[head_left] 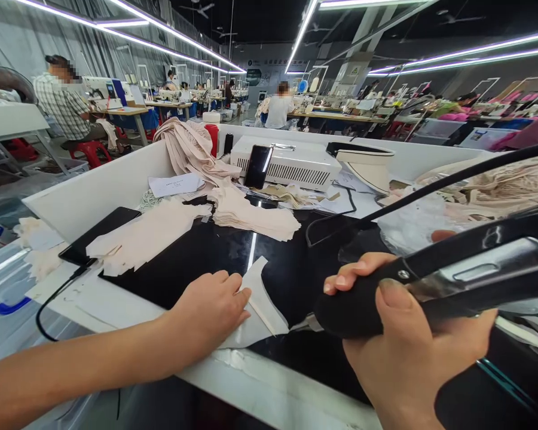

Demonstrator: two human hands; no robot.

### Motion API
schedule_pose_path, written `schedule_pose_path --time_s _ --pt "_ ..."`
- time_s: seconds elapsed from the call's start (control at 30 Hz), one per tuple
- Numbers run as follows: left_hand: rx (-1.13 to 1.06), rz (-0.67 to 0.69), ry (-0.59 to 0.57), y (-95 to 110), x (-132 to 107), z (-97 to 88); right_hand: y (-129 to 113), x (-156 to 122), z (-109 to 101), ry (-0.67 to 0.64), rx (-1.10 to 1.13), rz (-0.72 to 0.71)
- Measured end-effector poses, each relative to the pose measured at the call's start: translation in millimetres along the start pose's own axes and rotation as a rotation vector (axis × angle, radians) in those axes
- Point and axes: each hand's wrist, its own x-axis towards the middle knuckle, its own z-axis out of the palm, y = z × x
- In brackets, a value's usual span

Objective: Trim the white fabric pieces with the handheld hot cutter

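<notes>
A small white fabric piece point(264, 301) with a folded strip along its edge lies on the glossy black work surface point(192, 251). My left hand point(208, 313) presses it down with bent, closed fingers near its left side. In my right hand point(407, 352) is a thick black hand tool point(354, 307) with a silver metal panel, the fingers wrapped around its body. Its narrow metal tip points left and meets, or nearly meets, the fabric's right corner. The fingertips of my left hand are partly hidden beneath the hand.
Behind lie stacks of pale fabric pieces point(255, 215), a phone point(258, 167) leaning on a white vented box point(291, 161), and draped beige cloth point(183, 143). A black cable point(452, 173) crosses at right. A dark tablet-like slab point(101, 233) sits left. People work at sewing machines beyond.
</notes>
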Motion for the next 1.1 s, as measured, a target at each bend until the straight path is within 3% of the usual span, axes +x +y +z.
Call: schedule_pose_path --time_s 0.1,0.2,0.37,0.7,0.9,1.1 --pt "0.01 0.107 0.138 5.3 1.2 4.5 0.0 1.1 1.0 0.012 -0.006 0.005" --pt "-0.03 0.312 0.243 15.2 5.9 6.2 -1.4 0.8 3.0 0.009 -0.033 0.004" --pt "-0.093 0.494 0.291 30.4 18.2 10.9 -3.0 -1.4 2.8 0.024 -0.042 0.001" --pt "-0.089 0.495 0.234 22.6 25.1 29.2 2.4 0.4 -4.3 0.02 -0.049 0.007" --pt "-0.138 0.439 0.299 16.8 18.5 29.8 0.0 1.6 -5.0 0.012 -0.039 -0.002" --pt "-0.158 0.387 0.264 18.0 15.7 26.3 1.6 1.1 -8.0 0.018 -0.085 0.023"
